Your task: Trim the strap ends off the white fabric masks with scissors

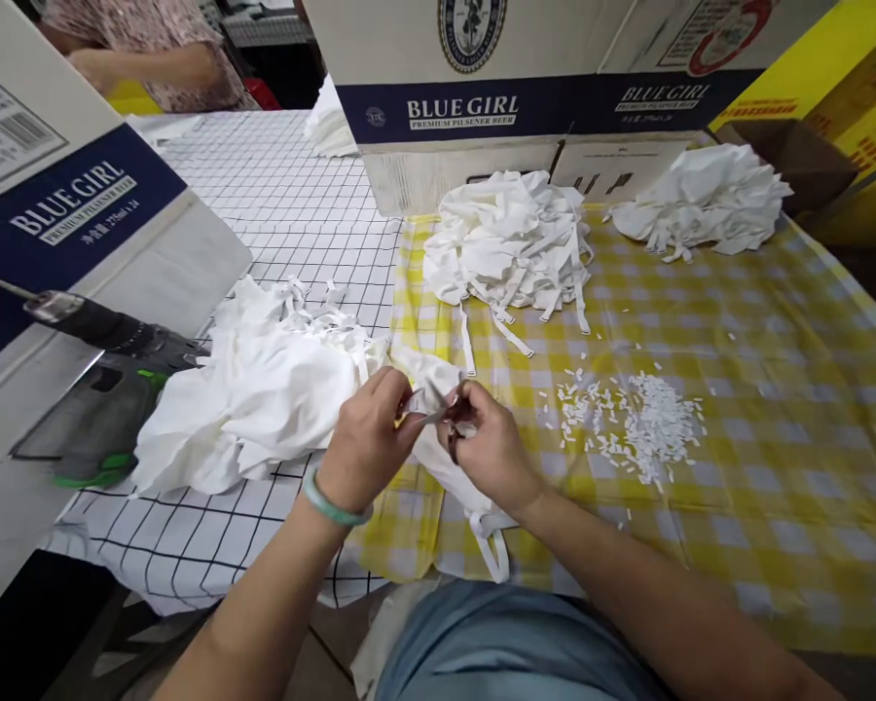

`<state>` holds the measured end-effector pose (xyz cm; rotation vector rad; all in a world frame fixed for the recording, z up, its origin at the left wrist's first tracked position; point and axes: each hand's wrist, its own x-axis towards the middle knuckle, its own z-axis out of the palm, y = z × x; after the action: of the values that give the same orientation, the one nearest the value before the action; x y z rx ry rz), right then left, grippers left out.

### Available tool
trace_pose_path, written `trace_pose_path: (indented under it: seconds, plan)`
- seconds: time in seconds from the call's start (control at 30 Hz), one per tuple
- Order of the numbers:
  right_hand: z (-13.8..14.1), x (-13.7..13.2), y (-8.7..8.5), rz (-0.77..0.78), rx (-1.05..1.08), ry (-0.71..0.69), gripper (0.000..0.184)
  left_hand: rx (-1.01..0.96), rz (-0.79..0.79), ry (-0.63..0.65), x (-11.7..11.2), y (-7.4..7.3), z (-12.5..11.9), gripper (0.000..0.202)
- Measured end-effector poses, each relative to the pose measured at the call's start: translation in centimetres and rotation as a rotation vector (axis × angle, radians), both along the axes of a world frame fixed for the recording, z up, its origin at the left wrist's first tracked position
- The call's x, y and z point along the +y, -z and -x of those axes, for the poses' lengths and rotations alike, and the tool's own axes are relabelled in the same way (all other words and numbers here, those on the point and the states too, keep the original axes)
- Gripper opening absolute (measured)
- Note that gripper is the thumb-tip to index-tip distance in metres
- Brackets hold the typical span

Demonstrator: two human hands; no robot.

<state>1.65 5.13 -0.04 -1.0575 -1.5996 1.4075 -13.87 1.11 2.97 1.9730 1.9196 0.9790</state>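
My left hand (375, 433), with a pale green bangle at its wrist, pinches a narrow white strap (432, 418). Fingers of my right hand (491, 438) close on the same strap just to the right; any small part between those fingertips is hidden. The strap belongs to a white cloth piece (449, 472) that lies beneath both hands, its looped strap end (492, 550) hanging toward my lap. Left of my hands a pile of white cloth pieces (263, 389) spreads over the grid cloth. To the right, small white plastic bits (657, 424) lie in a loose heap.
Two more heaps of white strapped pieces, one in the middle (507, 239) and one at the right (705, 200), sit before a large carton (482, 112). A power drill (117, 341) stands by the left carton (117, 214). Across the table is another person (146, 54).
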Motion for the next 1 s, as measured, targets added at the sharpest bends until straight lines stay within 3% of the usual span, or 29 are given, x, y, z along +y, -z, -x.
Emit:
trace_pose_path:
  seconds: [0.1,0.2,0.33,0.47,0.57,0.63,0.77,0.83,0.9,1.0]
  plan:
    - [-0.3,0.4,-0.9,0.036,0.187,0.041,0.023,-0.619,0.375,0.062,-2.3,-1.5,-1.0,0.009]
    - [-1.4,0.6,-1.8,0.028,0.234,0.016,0.025,-1.222,0.655,0.175,-3.6,-1.6,-2.1,0.02]
    - [-2.2,0.3,-2.0,0.08,0.278,0.004,0.024,-1.622,0.681,0.031,-3.9,-0.6,-3.8,0.017]
    - [-2.7,0.0,-2.2,0.082,0.311,-0.028,0.026,-1.89,0.797,0.073,-3.9,0.3,-5.0,0.021]
    - [-3.0,0.3,-2.6,0.036,0.298,-0.06,0.029,-1.811,0.788,0.114,-4.7,0.3,-5.2,0.021]
    - [-3.0,0.5,-2.6,0.051,0.29,-0.054,0.031,-1.592,0.679,0.152,-5.3,-0.3,-5.0,0.022]
    - [-2.0,-0.5,-1.5,0.214,0.327,-0.062,0.037,-0.823,0.203,0.119,-5.9,-2.1,-4.5,0.017]
    - [-1.3,-1.8,-0.8,0.303,0.348,-0.098,0.041,-0.618,-0.007,0.056,-5.5,-2.3,-4.7,0.016]
    - [-1.1,-3.1,-0.4,0.372,0.357,-0.163,0.043,-0.732,-0.046,0.042,-4.7,-1.9,-5.1,0.019]
    - [-2.7,-3.6,-0.5,0.383,0.275,-0.243,0.041,-1.105,0.053,0.043,-3.6,-0.5,-6.1,0.025]
